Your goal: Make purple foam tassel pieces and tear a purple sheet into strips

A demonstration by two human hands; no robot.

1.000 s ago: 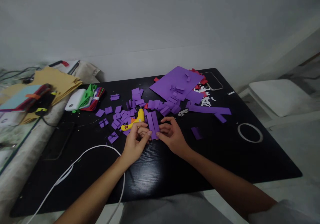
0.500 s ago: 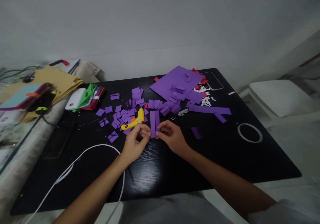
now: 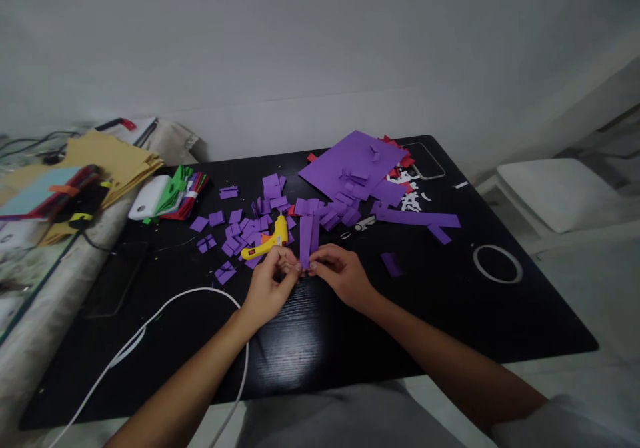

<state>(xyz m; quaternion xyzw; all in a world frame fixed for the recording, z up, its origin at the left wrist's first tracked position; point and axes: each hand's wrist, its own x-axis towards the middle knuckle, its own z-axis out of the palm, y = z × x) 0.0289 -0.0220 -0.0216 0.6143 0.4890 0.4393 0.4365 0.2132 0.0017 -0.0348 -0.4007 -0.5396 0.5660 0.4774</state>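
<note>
A folded strip of purple paper (image 3: 306, 238) stands lengthwise between my hands, its lower end pinched from both sides. My left hand (image 3: 271, 281) grips the left lower corner between thumb and fingers. On the right lower corner, my right hand (image 3: 345, 275) pinches with thumb and forefinger. Just beyond my left hand lies a yellow glue gun (image 3: 267, 241), its nozzle pointing away. Many small folded purple paper pieces (image 3: 240, 235) are scattered around and behind it.
A large purple sheet (image 3: 345, 161) lies at the back, with red and white scraps (image 3: 411, 201) beside it. A small cutter (image 3: 365, 223) and a tape ring (image 3: 497, 264) are to the right. A white cable (image 3: 165, 305) loops across the black table (image 3: 400, 361) at left.
The two long edges of the purple strip have drawn closer together, so it looks narrower and more folded. Both hands stay nearly in place.
</note>
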